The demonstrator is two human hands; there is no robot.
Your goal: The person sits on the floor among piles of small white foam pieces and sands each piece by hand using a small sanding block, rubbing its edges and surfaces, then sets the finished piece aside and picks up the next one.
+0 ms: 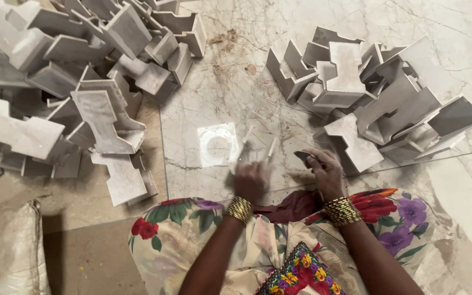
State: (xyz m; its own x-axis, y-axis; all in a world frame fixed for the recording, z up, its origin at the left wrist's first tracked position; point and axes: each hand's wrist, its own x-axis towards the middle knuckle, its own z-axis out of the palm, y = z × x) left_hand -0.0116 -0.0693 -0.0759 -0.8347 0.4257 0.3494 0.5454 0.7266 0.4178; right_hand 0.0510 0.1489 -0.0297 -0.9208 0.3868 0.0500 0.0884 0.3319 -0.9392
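My left hand is blurred with motion and grips a pale U-shaped piece whose two prongs point away from me. Close beside it, my right hand is closed on a small dark flat thing, held just above the marble floor. Both wrists wear gold bangles. The hands are low over the floor in front of my lap, which is covered by a flowered cloth. A pile of grey-white angular pieces lies just beyond my right hand, its nearest piece almost touching the fingers.
A larger heap of the same angular pieces fills the upper left. Between the heaps, a pale square mark with a ring in it shows on the marble floor. A whitish sack sits at the lower left.
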